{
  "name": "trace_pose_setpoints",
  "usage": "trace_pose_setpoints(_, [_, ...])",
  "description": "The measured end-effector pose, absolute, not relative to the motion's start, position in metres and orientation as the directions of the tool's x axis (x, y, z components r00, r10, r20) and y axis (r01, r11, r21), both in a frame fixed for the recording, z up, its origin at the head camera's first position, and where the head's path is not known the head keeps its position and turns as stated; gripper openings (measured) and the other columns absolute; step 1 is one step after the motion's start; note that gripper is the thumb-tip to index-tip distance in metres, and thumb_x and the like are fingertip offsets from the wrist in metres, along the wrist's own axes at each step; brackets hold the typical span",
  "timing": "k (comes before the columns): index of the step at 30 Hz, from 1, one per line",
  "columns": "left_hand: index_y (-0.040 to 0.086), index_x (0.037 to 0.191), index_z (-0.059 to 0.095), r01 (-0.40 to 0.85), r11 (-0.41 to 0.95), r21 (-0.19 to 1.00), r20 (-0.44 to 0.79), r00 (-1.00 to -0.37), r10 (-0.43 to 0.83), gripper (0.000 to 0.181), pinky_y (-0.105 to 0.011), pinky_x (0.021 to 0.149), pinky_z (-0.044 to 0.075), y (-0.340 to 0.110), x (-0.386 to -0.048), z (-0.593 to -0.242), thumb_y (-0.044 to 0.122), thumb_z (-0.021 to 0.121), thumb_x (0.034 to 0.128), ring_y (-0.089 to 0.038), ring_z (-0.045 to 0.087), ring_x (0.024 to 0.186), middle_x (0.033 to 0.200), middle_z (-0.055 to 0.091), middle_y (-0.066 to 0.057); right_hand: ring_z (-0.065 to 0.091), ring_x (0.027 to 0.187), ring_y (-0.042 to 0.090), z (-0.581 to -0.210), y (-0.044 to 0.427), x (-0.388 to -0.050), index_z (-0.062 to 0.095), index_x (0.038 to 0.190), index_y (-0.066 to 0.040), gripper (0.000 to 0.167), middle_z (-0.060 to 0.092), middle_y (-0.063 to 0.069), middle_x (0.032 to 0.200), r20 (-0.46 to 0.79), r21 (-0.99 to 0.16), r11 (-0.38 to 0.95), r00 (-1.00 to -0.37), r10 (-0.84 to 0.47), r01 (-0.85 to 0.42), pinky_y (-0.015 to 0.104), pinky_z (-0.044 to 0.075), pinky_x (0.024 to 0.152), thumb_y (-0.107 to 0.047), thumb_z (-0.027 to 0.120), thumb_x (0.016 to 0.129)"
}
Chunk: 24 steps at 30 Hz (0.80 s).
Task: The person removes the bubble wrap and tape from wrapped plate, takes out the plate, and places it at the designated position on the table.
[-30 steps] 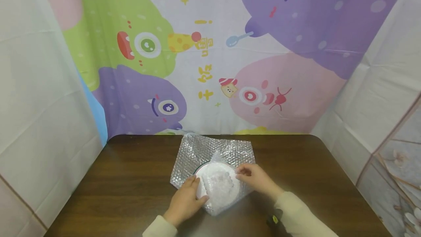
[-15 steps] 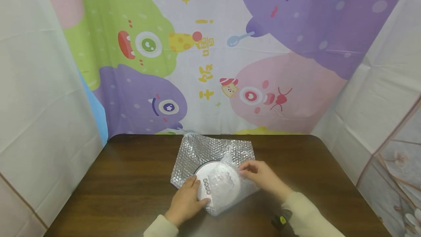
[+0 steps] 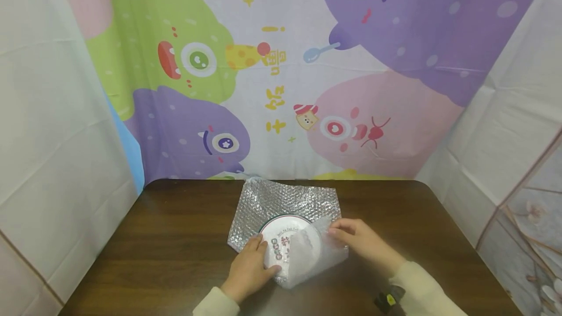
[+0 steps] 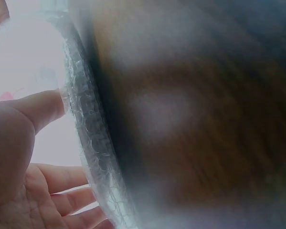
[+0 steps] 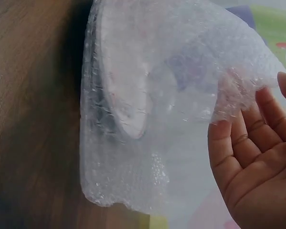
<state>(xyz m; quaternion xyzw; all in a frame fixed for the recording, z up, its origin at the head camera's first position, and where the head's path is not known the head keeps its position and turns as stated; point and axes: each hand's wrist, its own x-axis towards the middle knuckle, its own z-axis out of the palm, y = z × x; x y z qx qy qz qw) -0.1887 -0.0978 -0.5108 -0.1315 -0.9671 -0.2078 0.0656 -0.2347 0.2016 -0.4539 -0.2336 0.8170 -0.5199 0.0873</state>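
We see the right hand (image 3: pixel 366 243) pinching a flap of clear bubble wrap (image 3: pixel 306 256) between its fingers; the left hand (image 3: pixel 249 268), thumb apart from the fingers, rests on the left rim of the plate (image 3: pixel 280 239). Round, white and dark-edged with red and green print, it lies face up, equally broad every way, half covered by wrap on our counter (image 3: pixel 175 247).

1. Left hand (image 3: pixel 249 268) rested palm down, fingers toward one o'clock, apparently straight, though glare clouded the left-wrist view.
2. Right hand (image 3: pixel 366 243) pinched, thumb against fingers, toward ten.
3. Left forearm (image 3: pixel 216 303) slanted from seven, right forearm (image 3: pixel 427 287) from five.
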Motion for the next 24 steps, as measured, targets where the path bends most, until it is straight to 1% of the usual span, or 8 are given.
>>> trace_pose_setpoints(4, [-0.01,0.124,0.058,0.277,0.88,0.386,0.172,-0.959,0.226,0.074,-0.055,0.102,0.047,-0.098,-0.189,-0.51,0.044,0.078,0.0771,-0.043,0.05,0.129,0.14,0.051,-0.027,0.062,0.075,0.007,-0.449,0.205,-0.231,0.069,0.1,-0.005,0.02,0.066,0.002,0.084,0.107,-0.886,0.347,-0.864,-0.491,-0.306,0.028,0.056,0.069,-0.022,0.058,0.098])
trace_pose_setpoints(9, [-0.01,0.125,0.058,0.274,0.879,0.391,0.167,-0.96,0.225,0.074,-0.055,0.103,0.047,-0.098,-0.189,-0.51,0.044,0.078,0.0773,-0.043,0.05,0.13,0.141,0.05,-0.027,0.06,0.071,0.006,-0.439,0.209,-0.223,0.07,0.098,-0.007,0.018,0.064,0.004,0.078,0.136,-0.866,0.352,-0.844,-0.519,-0.355,0.028,0.055,0.065,-0.019,0.057,0.099])
trace_pose_setpoints(12, [-0.01,0.125,0.058,0.274,0.878,0.392,0.168,-0.96,0.225,0.074,-0.055,0.104,0.046,-0.098,-0.189,-0.511,0.044,0.078,0.0773,-0.043,0.049,0.13,0.141,0.05,-0.027,0.058,0.067,0.005,-0.436,0.212,-0.219,0.07,0.092,-0.008,0.022,0.063,0.006,0.073,0.143,-0.859,0.344,-0.822,-0.551,-0.38,0.027,0.054,0.062,-0.018,0.053,0.101])
trace_pose_setpoints(16, [-0.01,0.126,0.057,0.27,0.879,0.393,0.164,-0.961,0.223,0.075,-0.055,0.105,0.044,-0.098,-0.189,-0.512,0.044,0.077,0.0775,-0.043,0.048,0.131,0.141,0.05,-0.027,0.06,0.064,0.006,-0.434,0.217,-0.215,0.068,0.086,-0.005,0.029,0.064,0.013,0.071,0.111,-0.871,0.321,-0.784,-0.61,-0.373,0.03,0.056,0.06,-0.016,0.046,0.104])
trace_pose_setpoints(18, [-0.01,0.126,0.057,0.269,0.879,0.393,0.162,-0.961,0.222,0.075,-0.055,0.105,0.045,-0.098,-0.189,-0.512,0.045,0.077,0.0775,-0.043,0.049,0.131,0.141,0.05,-0.027,0.062,0.064,0.008,-0.432,0.219,-0.214,0.069,0.091,-0.004,0.031,0.066,0.016,0.074,0.094,-0.879,0.309,-0.768,-0.634,-0.362,0.033,0.058,0.06,-0.015,0.044,0.105])
trace_pose_setpoints(20, [-0.01,0.126,0.058,0.268,0.879,0.394,0.159,-0.962,0.222,0.075,-0.055,0.105,0.045,-0.098,-0.189,-0.512,0.045,0.077,0.0776,-0.043,0.049,0.13,0.141,0.05,-0.027,0.065,0.064,0.009,-0.431,0.221,-0.213,0.07,0.094,-0.002,0.033,0.069,0.016,0.078,0.07,-0.887,0.305,-0.754,-0.653,-0.346,0.035,0.059,0.059,-0.015,0.041,0.105])
trace_pose_setpoints(22, [-0.009,0.126,0.058,0.265,0.879,0.396,0.155,-0.963,0.221,0.075,-0.055,0.105,0.045,-0.098,-0.189,-0.512,0.045,0.077,0.0775,-0.043,0.049,0.13,0.142,0.05,-0.027,0.066,0.065,0.01,-0.431,0.223,-0.211,0.071,0.098,-0.001,0.035,0.07,0.014,0.081,0.039,-0.895,0.305,-0.739,-0.673,-0.324,0.037,0.059,0.059,-0.016,0.039,0.106])
trace_pose_setpoints(24, [-0.009,0.126,0.057,0.261,0.878,0.402,0.148,-0.965,0.219,0.075,-0.055,0.105,0.044,-0.098,-0.189,-0.512,0.045,0.077,0.0778,-0.043,0.048,0.131,0.142,0.049,-0.027,0.065,0.067,0.008,-0.43,0.226,-0.209,0.072,0.099,-0.003,0.036,0.07,0.008,0.081,-0.005,-0.904,0.312,-0.722,-0.692,-0.293,0.037,0.059,0.06,-0.018,0.039,0.106])
